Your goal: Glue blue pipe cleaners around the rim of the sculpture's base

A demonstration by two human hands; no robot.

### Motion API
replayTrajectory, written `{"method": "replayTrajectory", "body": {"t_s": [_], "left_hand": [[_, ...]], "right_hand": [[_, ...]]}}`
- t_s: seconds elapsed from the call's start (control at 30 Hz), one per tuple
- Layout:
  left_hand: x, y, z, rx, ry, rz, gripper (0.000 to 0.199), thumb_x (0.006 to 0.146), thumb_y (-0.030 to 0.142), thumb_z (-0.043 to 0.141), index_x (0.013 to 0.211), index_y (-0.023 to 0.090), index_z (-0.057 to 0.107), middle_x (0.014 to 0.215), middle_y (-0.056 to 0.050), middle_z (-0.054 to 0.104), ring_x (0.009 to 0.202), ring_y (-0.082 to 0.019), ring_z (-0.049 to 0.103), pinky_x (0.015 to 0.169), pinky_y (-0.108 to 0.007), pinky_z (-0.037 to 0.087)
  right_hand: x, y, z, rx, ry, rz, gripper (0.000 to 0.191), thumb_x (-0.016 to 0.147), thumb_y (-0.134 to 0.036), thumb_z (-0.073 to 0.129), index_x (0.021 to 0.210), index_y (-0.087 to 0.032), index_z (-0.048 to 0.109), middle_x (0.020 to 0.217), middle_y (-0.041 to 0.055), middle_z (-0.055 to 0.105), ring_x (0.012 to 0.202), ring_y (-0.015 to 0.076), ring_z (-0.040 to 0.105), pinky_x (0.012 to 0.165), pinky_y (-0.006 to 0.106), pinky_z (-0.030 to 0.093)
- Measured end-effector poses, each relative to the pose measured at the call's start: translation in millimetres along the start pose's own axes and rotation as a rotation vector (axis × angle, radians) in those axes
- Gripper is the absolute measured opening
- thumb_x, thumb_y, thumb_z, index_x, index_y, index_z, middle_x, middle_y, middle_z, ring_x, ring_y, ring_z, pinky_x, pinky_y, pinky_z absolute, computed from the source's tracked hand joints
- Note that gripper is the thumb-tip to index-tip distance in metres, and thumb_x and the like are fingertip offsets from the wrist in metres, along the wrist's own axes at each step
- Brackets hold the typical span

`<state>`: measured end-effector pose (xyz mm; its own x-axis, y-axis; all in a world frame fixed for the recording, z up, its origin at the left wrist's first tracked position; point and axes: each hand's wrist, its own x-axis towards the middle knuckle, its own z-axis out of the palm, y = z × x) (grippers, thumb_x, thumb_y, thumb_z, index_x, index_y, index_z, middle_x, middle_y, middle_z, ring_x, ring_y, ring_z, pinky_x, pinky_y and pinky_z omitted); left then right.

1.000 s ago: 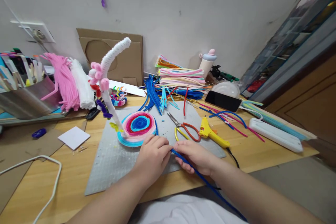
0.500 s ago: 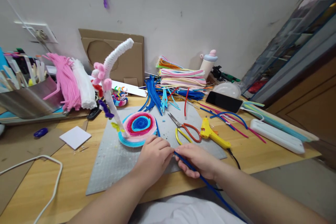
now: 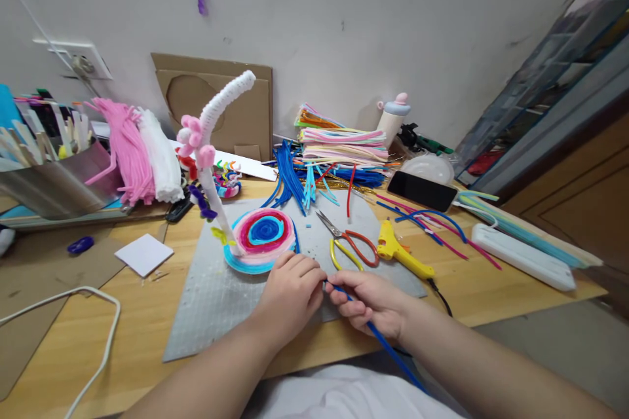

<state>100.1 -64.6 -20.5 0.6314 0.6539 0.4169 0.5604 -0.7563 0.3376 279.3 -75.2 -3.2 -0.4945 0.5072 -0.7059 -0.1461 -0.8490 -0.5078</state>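
A blue pipe cleaner (image 3: 389, 344) runs through my right hand (image 3: 371, 304), whose fingers are closed round it, and trails down toward my lap. My left hand (image 3: 295, 288) pinches at the near end of the same pipe cleaner; its fingertips are partly hidden. Just beyond my left hand lies a round base (image 3: 265, 231) coiled in blue, red, pink and light blue. From it rises a curved white stem (image 3: 216, 203) with pink, purple and yellow pieces. Scissors (image 3: 339, 234) with one red and one yellow handle lie open beyond my hands. A grey cutting mat (image 3: 211, 314) lies beneath.
A yellow glue gun (image 3: 403, 254) lies right of the scissors, its black cord toward the edge. Farther right are a phone (image 3: 421, 190) and a white power strip (image 3: 523, 256). Bundled pipe cleaners (image 3: 341, 146) stand at the back. A white cable (image 3: 114, 321) curves at left.
The fingers of my right hand have curled further round the blue pipe cleaner, and its trailing part has shifted left. The whole view has moved slightly; the other things stay put.
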Motion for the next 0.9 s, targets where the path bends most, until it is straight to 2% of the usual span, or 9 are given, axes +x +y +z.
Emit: {"method": "replayTrajectory", "body": {"t_s": [0.1,0.2,0.33,0.4,0.47,0.57,0.67,0.77,0.9], "left_hand": [[-0.2,0.5,-0.1,-0.006,-0.006,0.002,0.01,0.086,0.014,0.056,0.085,0.021,0.063,0.085,0.0,0.067,0.083,-0.017,0.058,0.079,-0.035,0.038],[-0.1,1.0,0.0,-0.013,-0.005,0.006,0.01,0.086,0.015,0.055,0.081,0.02,0.062,0.083,0.0,0.067,0.081,-0.016,0.058,0.079,-0.035,0.038],[-0.6,0.3,0.0,-0.025,-0.013,0.015,0.01,0.083,0.013,0.057,0.078,0.02,0.062,0.082,0.0,0.066,0.079,-0.016,0.058,0.077,-0.034,0.039],[-1.0,-0.6,-0.7,-0.027,-0.019,0.017,0.009,0.081,0.012,0.059,0.076,0.02,0.062,0.081,0.0,0.066,0.078,-0.016,0.058,0.076,-0.033,0.04],[-1.4,-1.4,-2.4,-0.023,-0.015,0.012,0.009,0.08,0.012,0.06,0.077,0.02,0.062,0.081,0.001,0.066,0.078,-0.016,0.058,0.077,-0.033,0.04],[-1.0,-1.6,-5.3,-0.015,0.004,-0.005,0.008,0.082,0.013,0.059,0.081,0.02,0.063,0.082,0.001,0.067,0.08,-0.016,0.059,0.079,-0.033,0.04],[0.0,0.1,-6.3,-0.009,0.017,-0.013,0.009,0.082,0.013,0.059,0.082,0.021,0.064,0.081,0.001,0.067,0.079,-0.016,0.058,0.079,-0.034,0.04],[0.5,2.4,-5.0,-0.004,0.015,-0.007,0.011,0.08,0.011,0.058,0.079,0.021,0.063,0.079,0.001,0.066,0.078,-0.016,0.058,0.079,-0.034,0.04],[0.3,3.5,-3.7,0.004,-0.008,0.01,0.011,0.077,0.01,0.06,0.074,0.021,0.062,0.077,0.001,0.066,0.075,-0.016,0.058,0.077,-0.034,0.04]], "right_hand": [[0.0,1.9,3.1,-0.093,0.039,-0.051,0.018,0.091,-0.021,0.041,0.075,-0.017,0.048,0.056,-0.0099,0.036,0.032,0.0006,0.021,0.031,0.011,0.017],[1.3,10.0,4.8,-0.229,0.124,-0.195,0.017,0.088,-0.024,0.045,0.073,-0.019,0.048,0.053,-0.0096,0.037,0.033,0.003,0.021,0.032,0.015,0.015],[1.7,24.2,4.5,-0.41,0.226,-0.441,0.022,0.08,-0.017,0.058,0.062,-0.02,0.045,0.056,-0.0062,0.039,0.045,0.0066,0.035,0.039,0.018,0.021],[0.8,28.3,4.8,-0.466,0.237,-0.505,0.023,0.077,-0.015,0.062,0.061,-0.019,0.045,0.061,-0.0045,0.04,0.053,0.0079,0.039,0.044,0.018,0.025],[-0.3,28.2,6.2,-0.491,0.229,-0.502,0.021,0.08,-0.021,0.059,0.065,-0.02,0.045,0.061,-0.0042,0.041,0.052,0.0087,0.04,0.043,0.018,0.027],[-1.5,22.0,8.2,-0.464,0.176,-0.399,0.018,0.088,-0.033,0.045,0.074,-0.021,0.047,0.06,-0.0038,0.046,0.041,0.0084,0.038,0.038,0.018,0.026],[-1.5,17.3,7.5,-0.404,0.139,-0.331,0.014,0.084,-0.03,0.043,0.077,-0.02,0.048,0.061,-0.0042,0.046,0.037,0.0059,0.031,0.036,0.017,0.024],[-0.4,23.0,5.0,-0.362,0.176,-0.367,0.014,0.082,-0.03,0.048,0.071,-0.021,0.044,0.056,-0.0067,0.041,0.036,0.0057,0.026,0.036,0.017,0.02],[-1.0,36.7,3.9,-0.326,0.21,-0.463,0.022,0.078,-0.024,0.062,0.063,-0.02,0.046,0.059,-0.0051,0.045,0.046,0.0064,0.038,0.042,0.018,0.027]]}}
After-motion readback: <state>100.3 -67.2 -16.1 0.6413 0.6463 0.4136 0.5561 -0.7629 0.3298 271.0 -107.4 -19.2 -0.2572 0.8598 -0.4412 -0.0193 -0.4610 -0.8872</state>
